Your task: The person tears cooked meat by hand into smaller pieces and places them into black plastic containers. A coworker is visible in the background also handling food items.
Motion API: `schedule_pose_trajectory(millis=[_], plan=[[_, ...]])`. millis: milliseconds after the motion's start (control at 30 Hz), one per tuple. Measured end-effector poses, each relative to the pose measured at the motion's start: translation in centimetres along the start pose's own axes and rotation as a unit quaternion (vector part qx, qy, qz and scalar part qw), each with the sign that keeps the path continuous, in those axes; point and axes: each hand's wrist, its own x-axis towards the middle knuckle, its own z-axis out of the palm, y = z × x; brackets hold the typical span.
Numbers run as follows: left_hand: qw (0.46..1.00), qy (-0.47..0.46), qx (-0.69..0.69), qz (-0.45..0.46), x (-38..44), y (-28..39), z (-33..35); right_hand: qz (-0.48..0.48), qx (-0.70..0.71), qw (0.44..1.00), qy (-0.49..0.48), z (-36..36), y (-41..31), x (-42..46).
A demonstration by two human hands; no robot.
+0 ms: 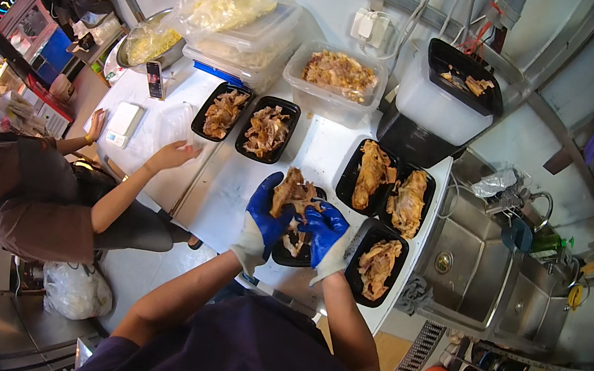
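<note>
Both my hands wear blue rubber-coated gloves with pale cuffs. My left hand (268, 213) grips a piece of cooked poultry carcass (289, 191) from its left side. On its right side, the fingers of my right hand (328, 227) are closed on the same meat. Below the hands sits a black plastic tray (286, 257) with meat scraps (294, 243) in it, partly hidden by the gloves. To the right, three black trays hold larger cooked poultry pieces (372, 176), (408, 205), (378, 268). Farther off, two trays contain torn meat and skin (224, 114), (267, 130).
A co-worker (42, 193) stands at the left, one hand by a clear plastic container (173, 124). Near it are a kitchen scale (125, 122) and a phone (155, 79). A tub of shredded meat (339, 76) stands at the back. Steel sinks (462, 256) adjoin the table's right edge.
</note>
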Motion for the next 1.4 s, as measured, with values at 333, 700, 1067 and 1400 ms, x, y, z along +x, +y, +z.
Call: schedule_pose_trajectory(millis=[333,700,1067,1400], plan=[[0.98,0.014,-0.155,-0.126,0.5,0.1,-2.0,-0.027,0.004,1.0,-0.006,-2.3,-2.0,1.1],[0.985,-0.018,-0.131,-0.111,-0.4,1.0,-2.5,-0.018,-0.196,0.979,-0.057,-0.2,-1.8,-0.6],[0.959,-0.091,-0.165,-0.213,-0.9,0.1,-2.3,-0.167,-0.321,0.928,-0.084,0.3,1.0,1.5],[0.922,-0.17,-0.225,-0.264,-1.9,3.5,-3.9,0.08,-0.154,0.981,-0.081,-5.1,3.5,3.4]])
